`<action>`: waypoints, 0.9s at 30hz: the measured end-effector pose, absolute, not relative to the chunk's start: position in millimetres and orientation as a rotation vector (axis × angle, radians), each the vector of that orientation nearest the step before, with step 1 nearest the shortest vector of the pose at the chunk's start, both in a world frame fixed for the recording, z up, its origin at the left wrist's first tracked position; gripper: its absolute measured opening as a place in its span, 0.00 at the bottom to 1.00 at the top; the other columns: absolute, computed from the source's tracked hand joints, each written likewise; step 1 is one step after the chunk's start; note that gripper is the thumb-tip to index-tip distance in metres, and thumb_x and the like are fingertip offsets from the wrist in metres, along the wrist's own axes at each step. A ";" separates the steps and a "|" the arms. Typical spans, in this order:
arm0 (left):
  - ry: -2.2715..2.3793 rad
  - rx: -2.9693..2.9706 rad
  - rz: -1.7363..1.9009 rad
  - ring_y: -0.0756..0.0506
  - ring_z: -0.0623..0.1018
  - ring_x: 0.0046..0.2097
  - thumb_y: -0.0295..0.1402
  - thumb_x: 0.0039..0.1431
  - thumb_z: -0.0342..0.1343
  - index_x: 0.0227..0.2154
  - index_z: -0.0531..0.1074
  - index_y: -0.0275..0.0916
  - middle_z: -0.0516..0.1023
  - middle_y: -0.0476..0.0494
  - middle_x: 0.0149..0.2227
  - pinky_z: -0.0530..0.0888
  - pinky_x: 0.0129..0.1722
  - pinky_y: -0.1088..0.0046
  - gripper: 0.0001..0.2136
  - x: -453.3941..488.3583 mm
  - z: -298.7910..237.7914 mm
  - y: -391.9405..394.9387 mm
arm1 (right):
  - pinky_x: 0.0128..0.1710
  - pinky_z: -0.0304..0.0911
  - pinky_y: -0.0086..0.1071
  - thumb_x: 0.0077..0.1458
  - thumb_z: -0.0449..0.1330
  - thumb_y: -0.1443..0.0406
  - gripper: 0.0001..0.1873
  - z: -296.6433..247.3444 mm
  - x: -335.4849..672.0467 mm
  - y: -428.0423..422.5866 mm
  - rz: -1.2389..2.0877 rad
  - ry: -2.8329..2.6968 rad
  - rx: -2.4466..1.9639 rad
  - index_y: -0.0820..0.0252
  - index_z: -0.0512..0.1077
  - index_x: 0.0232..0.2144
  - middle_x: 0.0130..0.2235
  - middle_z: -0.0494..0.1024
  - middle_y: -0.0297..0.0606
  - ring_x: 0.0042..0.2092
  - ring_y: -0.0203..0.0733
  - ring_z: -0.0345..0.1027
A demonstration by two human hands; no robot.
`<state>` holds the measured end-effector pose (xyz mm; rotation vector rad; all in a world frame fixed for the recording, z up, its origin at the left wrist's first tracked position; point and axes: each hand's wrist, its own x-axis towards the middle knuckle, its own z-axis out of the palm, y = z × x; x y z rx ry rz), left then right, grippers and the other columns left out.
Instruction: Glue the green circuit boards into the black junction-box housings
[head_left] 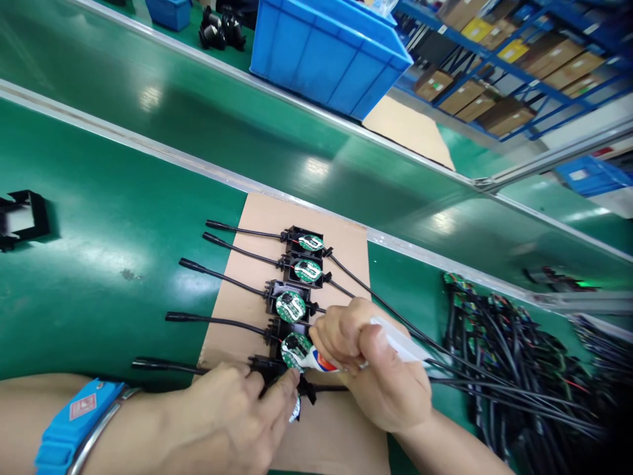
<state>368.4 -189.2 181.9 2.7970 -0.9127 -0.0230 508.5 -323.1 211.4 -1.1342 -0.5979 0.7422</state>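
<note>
Several small black housings lie in a row, each with a round green circuit board and black cables; one such circuit board (pixel 290 307) in the middle bears a white bead of paste. My right hand (pixel 376 363) is closed around a white tube (pixel 319 360) with a red and blue label. Its nozzle points at the circuit board (pixel 295 348) of the second-nearest housing. My left hand (pixel 232 415) bends over the nearest housing (pixel 267 369), a fingertip at the lower edge of that board. The hand covers most of the nearest housing, and its exact grip is partly hidden.
Brown cardboard (pixel 341 429) lies under the row on the green table (pixel 123 218). A bundle of black cables (pixel 499 356) is heaped at right. Another black housing (pixel 22 221) sits at far left. Beyond the metal rail stands a blue crate (pixel 326 59), with shelves of boxes behind.
</note>
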 end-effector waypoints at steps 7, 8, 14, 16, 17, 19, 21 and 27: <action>-0.907 2.802 -0.021 0.45 0.76 0.35 0.31 0.62 0.50 0.59 0.63 0.32 0.65 0.26 0.60 0.68 0.26 0.71 0.22 367.8 182.6 -189.0 | 0.20 0.42 0.30 0.63 0.51 0.56 0.18 214.0 515.3 -328.2 0.721 -0.581 -1.164 0.58 0.61 0.24 0.21 0.51 0.27 0.20 0.30 0.42; -0.903 2.807 -0.023 0.45 0.76 0.35 0.31 0.62 0.50 0.59 0.63 0.32 0.65 0.27 0.60 0.68 0.25 0.72 0.22 368.4 184.1 -188.6 | 0.20 0.42 0.30 0.63 0.51 0.56 0.18 213.6 516.9 -327.3 0.716 -0.581 -1.162 0.58 0.61 0.24 0.21 0.51 0.27 0.20 0.30 0.42; -0.931 2.802 -0.061 0.45 0.76 0.34 0.30 0.63 0.48 0.58 0.64 0.32 0.65 0.28 0.60 0.68 0.24 0.70 0.20 370.4 188.1 -188.5 | 0.19 0.41 0.30 0.63 0.50 0.57 0.18 209.4 520.1 -316.6 0.675 -0.608 -1.121 0.57 0.60 0.24 0.20 0.50 0.27 0.19 0.31 0.42; -0.936 2.800 -0.072 0.44 0.76 0.34 0.29 0.63 0.48 0.58 0.64 0.32 0.65 0.29 0.60 0.68 0.24 0.70 0.20 371.1 187.8 -188.6 | 0.19 0.41 0.30 0.63 0.50 0.57 0.17 207.1 520.4 -313.3 0.671 -0.616 -1.105 0.57 0.61 0.24 0.20 0.50 0.27 0.19 0.31 0.42; -0.937 2.802 -0.078 0.44 0.76 0.34 0.29 0.63 0.48 0.58 0.64 0.32 0.65 0.30 0.60 0.69 0.24 0.70 0.20 371.6 187.8 -188.3 | 0.19 0.41 0.30 0.63 0.50 0.58 0.17 205.9 520.9 -312.3 0.668 -0.620 -1.102 0.57 0.61 0.24 0.20 0.50 0.27 0.19 0.31 0.42; -0.939 2.807 -0.077 0.44 0.76 0.36 0.29 0.63 0.48 0.58 0.64 0.32 0.65 0.29 0.60 0.69 0.25 0.70 0.20 372.8 188.4 -187.0 | 0.19 0.41 0.30 0.63 0.50 0.57 0.17 204.4 522.6 -312.3 0.661 -0.631 -1.110 0.58 0.61 0.24 0.20 0.50 0.27 0.20 0.31 0.43; -0.950 2.811 -0.050 0.44 0.76 0.36 0.28 0.62 0.49 0.58 0.64 0.30 0.65 0.28 0.60 0.69 0.26 0.70 0.21 373.4 190.0 -185.4 | 0.19 0.41 0.30 0.63 0.51 0.57 0.17 206.1 524.1 -315.6 0.645 -0.635 -1.123 0.58 0.61 0.24 0.20 0.50 0.27 0.20 0.31 0.43; -1.065 2.786 0.109 0.47 0.74 0.30 0.26 0.59 0.52 0.51 0.70 0.30 0.75 0.30 0.51 0.68 0.24 0.72 0.16 355.8 190.4 -196.0 | 0.20 0.45 0.30 0.63 0.52 0.54 0.18 230.5 508.7 -333.8 0.638 -0.535 -1.123 0.57 0.62 0.24 0.20 0.51 0.27 0.19 0.30 0.44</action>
